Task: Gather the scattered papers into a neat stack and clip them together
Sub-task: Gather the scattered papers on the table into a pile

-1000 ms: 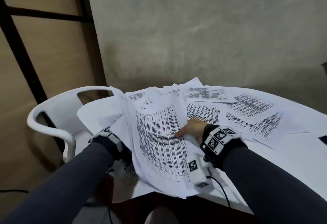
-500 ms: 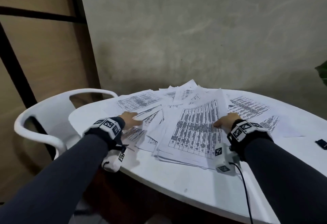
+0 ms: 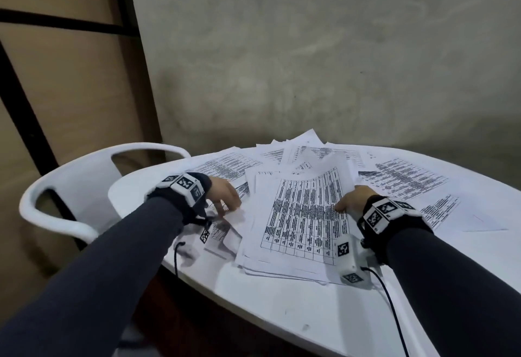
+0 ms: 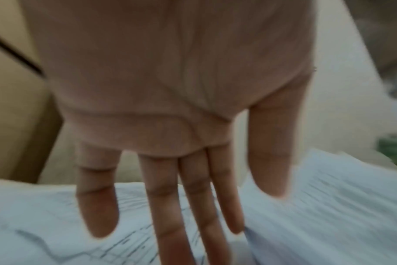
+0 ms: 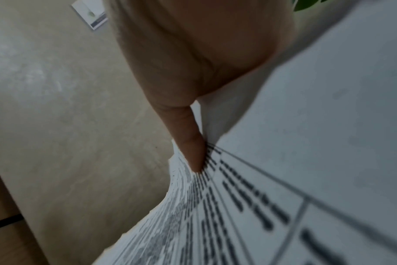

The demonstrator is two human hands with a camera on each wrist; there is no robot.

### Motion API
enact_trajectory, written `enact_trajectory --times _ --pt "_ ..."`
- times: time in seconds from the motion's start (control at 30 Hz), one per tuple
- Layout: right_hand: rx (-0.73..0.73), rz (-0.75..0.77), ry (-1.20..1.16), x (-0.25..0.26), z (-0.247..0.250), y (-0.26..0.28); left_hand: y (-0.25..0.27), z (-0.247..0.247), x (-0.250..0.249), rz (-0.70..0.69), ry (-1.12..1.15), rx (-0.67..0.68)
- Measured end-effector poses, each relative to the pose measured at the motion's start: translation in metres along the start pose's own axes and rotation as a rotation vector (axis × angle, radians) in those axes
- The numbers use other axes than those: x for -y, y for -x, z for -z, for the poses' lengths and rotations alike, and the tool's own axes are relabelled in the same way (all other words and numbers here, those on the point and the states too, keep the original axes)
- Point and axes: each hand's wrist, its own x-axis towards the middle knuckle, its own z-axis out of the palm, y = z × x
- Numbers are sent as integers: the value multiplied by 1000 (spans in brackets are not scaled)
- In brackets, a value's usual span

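Your pile of papers (image 3: 301, 221) is lying on the table (image 3: 282, 308) between your two hands: your left hand (image 3: 225, 194) is sitting at its left edge, your right hand (image 3: 352, 201) at its right. Loose sheets (image 3: 406, 179) are lying behind and right of the pile. A chair (image 3: 84, 184) is standing left of the table.

Plain room: plastic chair (image 3: 84, 184), table (image 3: 310, 308).

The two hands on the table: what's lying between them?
In the head view, a rough pile of printed sheets lies between the left hand and the right hand, topped by a page with a table grid.
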Motion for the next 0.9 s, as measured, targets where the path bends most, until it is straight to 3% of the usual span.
enact_trajectory --times 0.1,0.13,0.27,0.37,0.43,0.53,0.57,0.63,0.7,0.73,0.8,0.9 --pt "12 12 -27 -4 5 -1 -4 15 19 50 29 -229" --pt "9 11 -37 -6 7 -1 -7 17 27 102 -22 -224" --pt "-36 44 97 -13 14 8 -9 10 42 118 -238 98" --pt "37 48 103 -13 18 8 0 4 31 96 -271 151" --pt "37 8 -34 -17 21 -3 3 -2 22 22 -289 152" --pt "42 -37 -111 -21 24 -12 13 -9 15 -110 -92 196" --pt "39 -46 -100 -22 26 -11 14 -8 17 -120 17 163" --pt "7 -46 -95 -26 27 -11 14 -5 21 -74 96 -25" --pt "4 -47 -106 -28 26 -12 13 -4 28 77 -69 -198" --pt "10 -39 -112 -29 24 -14 12 -4 32 159 -155 -202" --pt "30 -25 -96 -33 19 -24 12 -8 38 213 -185 -117" --pt "108 -16 -122 -33 16 -26 12 -8 32 135 -174 109"
